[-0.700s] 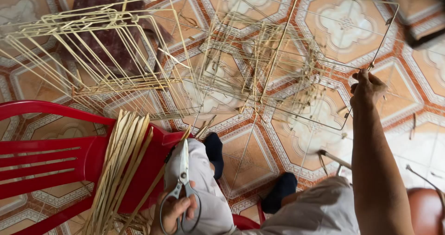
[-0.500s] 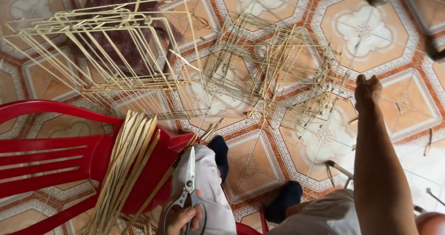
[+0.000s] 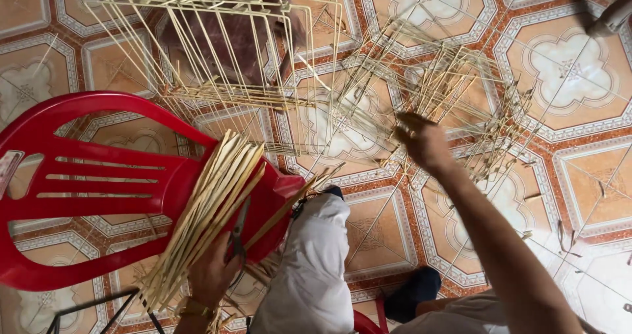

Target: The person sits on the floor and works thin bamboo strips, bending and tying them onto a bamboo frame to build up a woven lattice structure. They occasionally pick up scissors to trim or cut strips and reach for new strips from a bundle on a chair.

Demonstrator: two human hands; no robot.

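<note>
Reached with right hand (image 3: 424, 143), fingers closing on thin sticks of the bamboo frame (image 3: 454, 90) lying on the tiled floor (image 3: 579, 176); kept scissors (image 3: 238, 232) clasped in left hand (image 3: 212, 275); firmer pinch likely needed before lifting.

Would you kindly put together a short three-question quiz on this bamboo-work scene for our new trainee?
1. True or false: the left hand rests by the scissors at the bundle of bamboo strips.
2. The right hand reaches to: A) the red plastic chair; B) the loose stick frame on the tiled floor; C) the knee.
3. Fill in: the bundle of bamboo strips lies across the red ____.

Key: 1 true; 2 B; 3 chair.
</note>
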